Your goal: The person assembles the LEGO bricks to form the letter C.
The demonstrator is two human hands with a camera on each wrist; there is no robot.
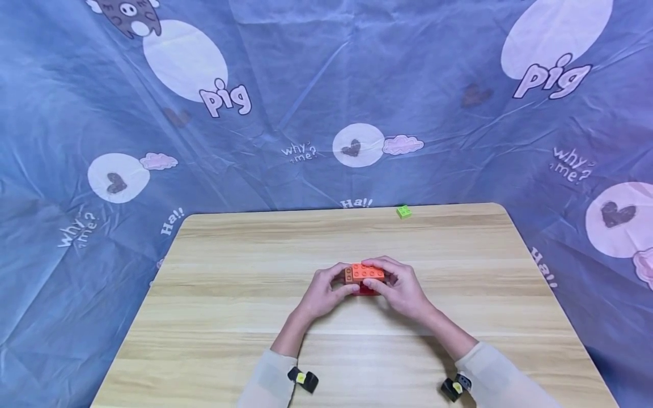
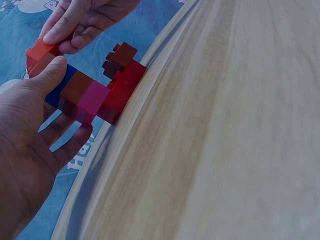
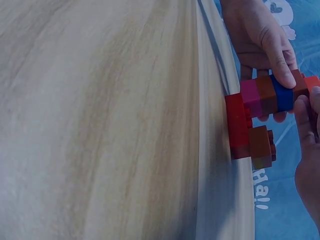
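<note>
A tower of toy building bricks stands on the table: a long red brick (image 2: 126,86) at the bottom, then pink (image 2: 91,102), brown (image 2: 75,91) and blue (image 2: 56,92) ones, with another brown brick (image 3: 299,84) above. One short brown brick (image 3: 260,146) sits on the red brick's other end. My left hand (image 1: 322,292) grips the upper tower between thumb and fingers. With thumb and fingertips, my right hand (image 1: 403,287) holds a long orange brick (image 1: 367,272) on top, which overhangs to the right above the red brick.
A small lime-green brick (image 1: 404,212) lies at the far edge of the wooden table (image 1: 229,317). Blue printed cloth (image 1: 285,102) hangs behind the table and along its sides. Dark bands with yellow tags (image 1: 302,378) are at both sleeve cuffs.
</note>
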